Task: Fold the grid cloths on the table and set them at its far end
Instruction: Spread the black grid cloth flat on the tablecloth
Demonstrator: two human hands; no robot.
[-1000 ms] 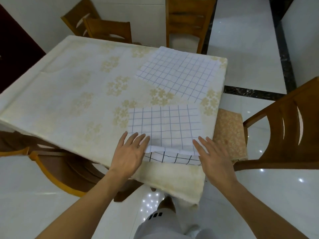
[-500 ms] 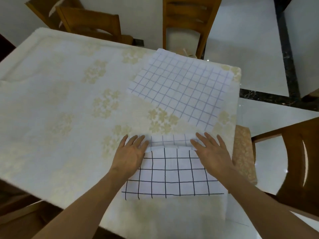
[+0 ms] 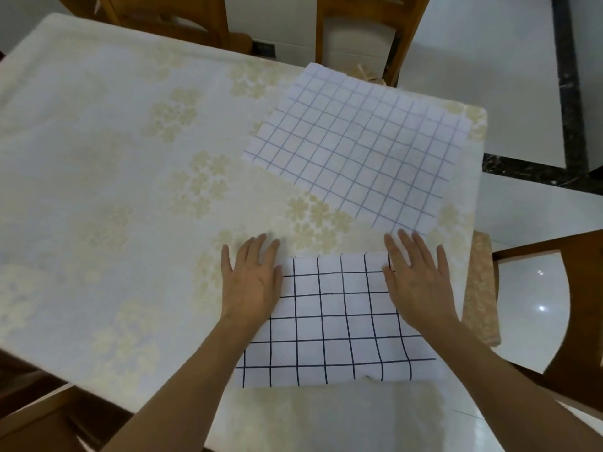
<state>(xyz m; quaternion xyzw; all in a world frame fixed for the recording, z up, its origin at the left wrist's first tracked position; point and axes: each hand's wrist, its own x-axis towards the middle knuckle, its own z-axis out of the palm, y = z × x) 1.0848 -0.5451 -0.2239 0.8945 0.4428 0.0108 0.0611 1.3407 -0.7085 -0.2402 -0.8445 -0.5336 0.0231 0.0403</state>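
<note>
A white cloth with a bold black grid (image 3: 336, 321) lies flat near the table's front right edge. My left hand (image 3: 251, 282) rests palm down on its far left corner, fingers spread. My right hand (image 3: 419, 282) presses flat on its far right corner, fingers spread. Neither hand grips the fabric. Beyond them a second white cloth with a finer, paler grid (image 3: 359, 148) lies spread and turned at an angle at the table's far right corner.
The table (image 3: 98, 164) wears a cream cloth with pale gold flowers. Wooden chairs stand at the far side (image 3: 359, 24), at the right (image 3: 574, 305) and at the front left (image 3: 39, 415). Glossy white floor tiles lie to the right.
The near cloth's pale upper layer has been pushed away from me and opened out, so the bold black grid now shows. Both hands slid forward with it. The view moved closer.
</note>
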